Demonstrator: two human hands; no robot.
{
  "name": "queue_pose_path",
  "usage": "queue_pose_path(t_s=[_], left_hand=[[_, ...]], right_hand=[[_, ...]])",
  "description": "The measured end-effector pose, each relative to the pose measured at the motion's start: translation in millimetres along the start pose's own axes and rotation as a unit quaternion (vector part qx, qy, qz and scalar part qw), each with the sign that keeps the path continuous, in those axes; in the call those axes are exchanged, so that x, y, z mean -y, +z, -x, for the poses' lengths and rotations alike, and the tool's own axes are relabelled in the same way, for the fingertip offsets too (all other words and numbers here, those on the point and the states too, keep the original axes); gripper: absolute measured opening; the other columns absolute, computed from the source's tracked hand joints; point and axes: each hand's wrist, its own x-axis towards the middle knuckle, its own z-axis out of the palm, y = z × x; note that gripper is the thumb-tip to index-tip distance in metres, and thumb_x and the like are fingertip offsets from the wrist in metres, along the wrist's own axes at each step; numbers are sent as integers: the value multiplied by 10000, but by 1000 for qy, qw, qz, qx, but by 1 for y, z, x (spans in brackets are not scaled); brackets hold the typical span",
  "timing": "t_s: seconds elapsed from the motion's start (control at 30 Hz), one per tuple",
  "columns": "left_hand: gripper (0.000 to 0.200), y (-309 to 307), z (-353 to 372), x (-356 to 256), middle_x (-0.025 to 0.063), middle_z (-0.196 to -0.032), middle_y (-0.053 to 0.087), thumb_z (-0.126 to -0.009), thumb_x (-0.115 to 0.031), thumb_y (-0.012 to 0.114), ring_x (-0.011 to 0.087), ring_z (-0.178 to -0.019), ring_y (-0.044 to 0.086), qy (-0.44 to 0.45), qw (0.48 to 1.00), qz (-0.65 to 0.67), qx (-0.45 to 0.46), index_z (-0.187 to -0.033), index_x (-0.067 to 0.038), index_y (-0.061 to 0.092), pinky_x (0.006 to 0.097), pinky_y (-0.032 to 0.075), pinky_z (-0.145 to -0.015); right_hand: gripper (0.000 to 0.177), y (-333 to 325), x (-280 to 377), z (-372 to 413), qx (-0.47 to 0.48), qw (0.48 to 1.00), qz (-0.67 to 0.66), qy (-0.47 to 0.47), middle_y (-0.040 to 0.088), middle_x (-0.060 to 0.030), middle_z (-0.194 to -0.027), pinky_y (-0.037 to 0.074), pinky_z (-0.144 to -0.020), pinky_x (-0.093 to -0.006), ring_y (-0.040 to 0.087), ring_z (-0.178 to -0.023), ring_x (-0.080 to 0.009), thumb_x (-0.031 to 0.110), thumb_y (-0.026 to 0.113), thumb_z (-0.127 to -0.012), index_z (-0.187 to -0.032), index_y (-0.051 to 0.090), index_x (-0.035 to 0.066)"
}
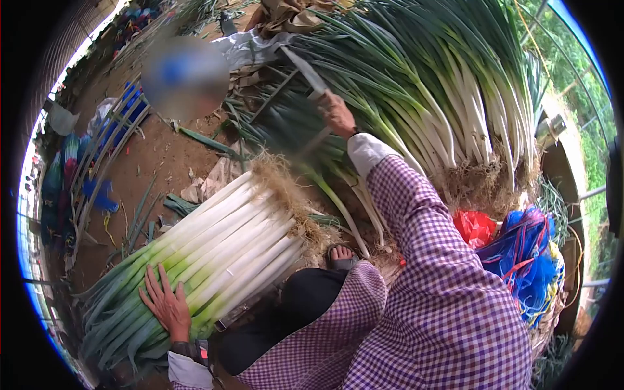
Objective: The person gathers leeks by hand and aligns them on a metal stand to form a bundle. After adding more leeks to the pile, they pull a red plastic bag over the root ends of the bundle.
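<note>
My left hand (167, 300) lies flat with fingers spread on a bundle of leeks (218, 234), where the white stalks turn to green leaves. The bundle's hairy roots (286, 195) face up and to the right. My right hand (337, 114) is raised, its fingers wrapped round a knife (305, 73) with a long, broad blade pointing up and left. The handle is hidden in the fist. Beneath and beside that arm, a large pile of leeks (455, 97) spreads across the upper right, roots toward me.
Loose leeks (341, 205) lie between the bundle and the pile. A red plastic bag (474, 227) and blue netting (526, 253) sit at the right. Crumpled brown paper (289, 16) is at the top. A slatted rack (107, 156) stands on bare soil at the left. My sandalled foot (341, 253) shows below.
</note>
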Motion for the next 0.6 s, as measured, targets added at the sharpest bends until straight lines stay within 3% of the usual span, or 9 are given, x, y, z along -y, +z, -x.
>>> queue_pose_path(t_s=[0.03,0.07,0.13,0.2,0.27,0.4,0.47,0.53,0.6], left_hand=[[709,0,1,0,117,-1701,277,-1009,-366,586,292,-1549,284,0,1000,-1,0,-1632,-150,328,540,164,-1257],[706,1,3,1,114,-1701,278,-1014,-370,580,290,-1548,286,0,1000,-4,0,-1634,-150,324,539,169,-1256],[701,6,2,3,109,-1701,280,-1024,-377,567,286,-1548,288,2,1000,-9,-2,-1638,-151,315,538,181,-1253],[688,9,1,5,92,-1701,284,-1040,-386,545,273,-1549,290,-5,1000,-30,0,-1645,-163,303,534,197,-1246],[673,15,0,6,74,-1701,288,-1056,-395,520,260,-1550,292,-4,999,-51,4,-1651,-179,292,529,212,-1240],[635,35,-3,16,39,-1696,307,-1084,-414,470,230,-1547,308,10,996,-92,-8,-1659,-228,277,524,247,-1221],[629,37,-5,19,39,-1693,313,-1088,-419,463,225,-1543,316,9,994,-109,-1,-1660,-235,277,528,259,-1214],[622,38,-6,20,43,-1683,331,-1092,-436,452,219,-1531,338,15,993,-116,-10,-1658,-243,281,528,280,-1201],[619,37,-7,21,48,-1678,338,-1094,-443,447,223,-1527,345,15,994,-107,-4,-1657,-244,284,529,286,-1197]], right_hand=[[762,-2,7,10,20,1000,4,9,382,-172,-1616,411,-1158,-485,488,-1403,-397,341,734,-937,-1588,365,199],[753,0,19,31,-26,1000,0,-11,436,-184,-1577,428,-1144,-474,504,-1381,-409,332,739,-927,-1569,383,164],[650,23,11,72,-151,973,-77,-159,616,-217,-1381,483,-1074,-464,586,-1290,-418,323,739,-924,-1485,501,96],[506,0,32,140,49,964,-261,-34,728,-233,-1127,534,-967,-461,672,-1147,-407,296,726,-931,-1350,624,31],[377,-13,24,228,55,983,-151,-84,748,-223,-987,561,-850,-464,727,-952,-390,277,701,-945,-1204,699,4],[283,-81,-3,410,165,964,-196,76,746,-180,-903,564,-775,-432,729,-804,-326,272,713,-934,-1021,744,5],[242,-120,-40,480,231,948,-129,180,755,-164,-937,561,-779,-381,722,-830,-240,166,711,-915,-1067,742,-19],[216,-158,-65,543,135,922,-159,325,763,-146,-912,562,-759,-360,726,-827,-213,138,701,-916,-1064,749,-11],[229,-197,-77,579,11,928,-64,368,771,-179,-963,580,-822,-451,760,-891,-336,196,733,-869,-1039,764,46]])
